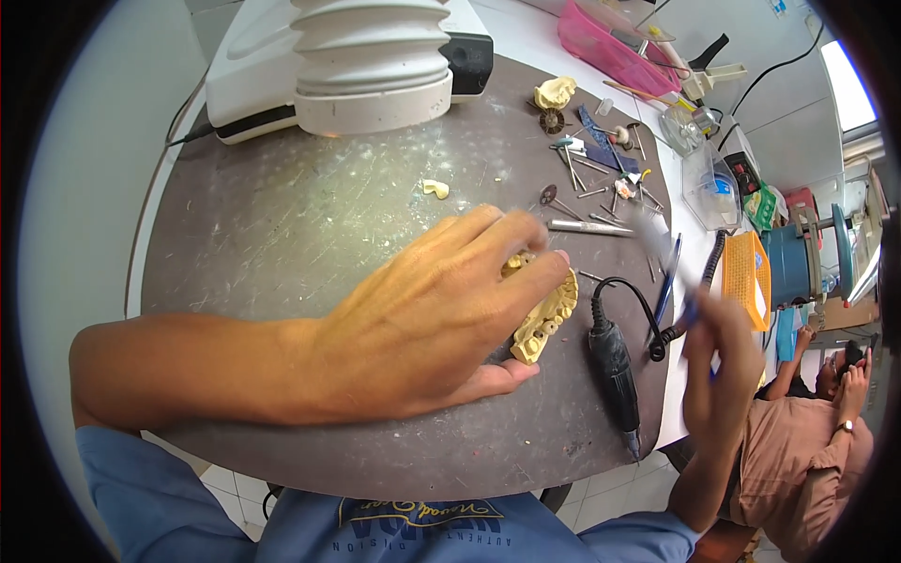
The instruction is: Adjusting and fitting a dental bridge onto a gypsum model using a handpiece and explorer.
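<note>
My left hand (441,310) reaches across the middle of the table, its fingers closed around a yellow plaster dental cast (544,324). The hand covers part of the cast; a curved row of teeth shows on the right. Off the table's right side, my right hand (721,361) is raised, its fingers closed on a slim blue-handled tool (692,308). Motion smears the tool's pale upper end, so its exact kind cannot be made out. Between the hands lies a black handpiece (615,380) with a coiled cord. Beyond my left hand is a small cream-coloured piece (435,189).
A white machine with a ribbed hose (374,56) stands at the back. Several burs, discs and metal tools (591,178) lie at the far right, with another plaster piece (555,92). A yellow basket (746,280) stands on the right. A person (798,460) sits at the lower right.
</note>
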The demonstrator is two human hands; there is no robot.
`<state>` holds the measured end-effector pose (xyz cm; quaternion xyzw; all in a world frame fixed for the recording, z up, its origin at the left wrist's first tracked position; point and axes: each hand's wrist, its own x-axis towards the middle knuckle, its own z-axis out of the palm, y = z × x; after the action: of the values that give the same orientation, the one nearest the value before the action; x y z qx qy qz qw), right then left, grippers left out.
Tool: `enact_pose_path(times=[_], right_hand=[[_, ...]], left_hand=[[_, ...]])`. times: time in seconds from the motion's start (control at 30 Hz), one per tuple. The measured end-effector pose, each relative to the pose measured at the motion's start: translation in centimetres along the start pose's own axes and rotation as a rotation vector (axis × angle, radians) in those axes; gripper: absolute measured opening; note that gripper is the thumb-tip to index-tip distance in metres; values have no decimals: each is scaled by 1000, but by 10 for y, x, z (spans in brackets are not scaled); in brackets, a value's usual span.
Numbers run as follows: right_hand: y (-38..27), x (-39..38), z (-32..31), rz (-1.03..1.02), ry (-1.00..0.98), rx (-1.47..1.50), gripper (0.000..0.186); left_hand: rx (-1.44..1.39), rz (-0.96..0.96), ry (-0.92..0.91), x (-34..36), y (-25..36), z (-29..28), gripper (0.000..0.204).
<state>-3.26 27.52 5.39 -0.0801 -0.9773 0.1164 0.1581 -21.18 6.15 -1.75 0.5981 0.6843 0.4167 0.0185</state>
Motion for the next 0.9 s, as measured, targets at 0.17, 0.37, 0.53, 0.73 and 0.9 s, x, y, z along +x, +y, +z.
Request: enact_pose_path(times=[0.17, 0.37, 0.53, 0.73, 0.9], right_hand=[[-45, -63, -1, 6, -60, 2, 36], [-54, -58, 16, 37, -69, -34, 46], [-60, -40, 28, -50, -72, 14, 49], [-64, -71, 4, 77, -120, -99, 45], [-63, -73, 5, 84, 32, -102, 45]], left_hand=[[18, 5, -24, 5, 3, -2, 67], [15, 6, -28, 8, 4, 3, 67], [38, -1, -10, 5, 4, 2, 65], [24, -15, -22, 7, 4, 0, 64], [25, -4, -38, 6, 4, 1, 66]])
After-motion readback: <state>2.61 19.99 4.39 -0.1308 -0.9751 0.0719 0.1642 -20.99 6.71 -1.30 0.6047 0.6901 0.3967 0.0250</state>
